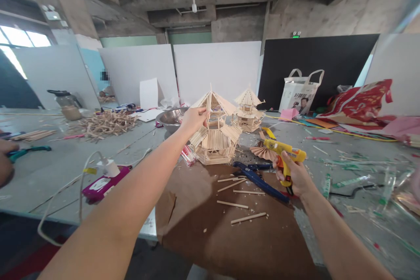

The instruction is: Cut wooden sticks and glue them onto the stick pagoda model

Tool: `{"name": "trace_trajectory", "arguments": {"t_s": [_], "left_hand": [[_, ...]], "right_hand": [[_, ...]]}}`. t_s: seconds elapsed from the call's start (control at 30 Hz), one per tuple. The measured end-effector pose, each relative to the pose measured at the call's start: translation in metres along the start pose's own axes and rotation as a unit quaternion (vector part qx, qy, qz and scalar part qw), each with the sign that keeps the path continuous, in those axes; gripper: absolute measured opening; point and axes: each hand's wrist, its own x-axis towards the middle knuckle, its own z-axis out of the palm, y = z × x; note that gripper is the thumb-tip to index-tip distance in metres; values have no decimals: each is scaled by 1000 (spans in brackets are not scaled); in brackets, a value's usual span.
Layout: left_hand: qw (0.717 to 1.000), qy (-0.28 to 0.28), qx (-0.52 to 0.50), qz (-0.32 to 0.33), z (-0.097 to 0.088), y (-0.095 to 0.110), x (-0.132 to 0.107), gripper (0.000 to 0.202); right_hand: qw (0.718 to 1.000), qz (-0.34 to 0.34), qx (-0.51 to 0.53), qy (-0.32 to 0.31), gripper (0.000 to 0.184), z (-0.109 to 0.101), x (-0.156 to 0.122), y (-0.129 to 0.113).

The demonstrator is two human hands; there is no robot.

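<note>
A pagoda model [215, 144] built from thin wooden sticks stands at the far edge of the brown board [203, 218]. My left hand [196, 119] reaches to its upper roof, fingertips pinched together there; what lies between them is too small to tell. In my right hand [297, 175] is a yellow hot glue gun [278, 146], its nozzle pointing left, beside the model. Blue pliers [259, 180] lie on the board just below the glue gun. Several loose wooden sticks [232, 204] are scattered nearer to me. Behind the model, a second stick pagoda [248, 111] stands to the right.
A metal bowl [169, 119] and a stick pile [106, 124] stand left of the model. A purple power strip [106, 183] with a white cable lies front left. Another person's hand [4, 157] shows at the left edge. Plastic wrappers [352, 180] litter the right.
</note>
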Motion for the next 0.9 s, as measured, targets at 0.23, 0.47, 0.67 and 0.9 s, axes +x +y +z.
{"name": "trace_trajectory", "arguments": {"t_s": [0.23,0.47,0.67,0.9], "left_hand": [[999,-11,-33,8,4,-4,2,32],[999,-14,-36,2,4,-4,2,31],[999,-10,-43,6,4,-2,1,29],[999,-10,-40,4,3,-1,0,30]], "right_hand": [[1000,-3,-4,-1,31,1,0,-1],[1000,1,-9,4,33,1,-1,-2],[1000,-3,-11,1,32,2,-2,-2],[1000,-2,-7,2,31,2,-1,-1]]}}
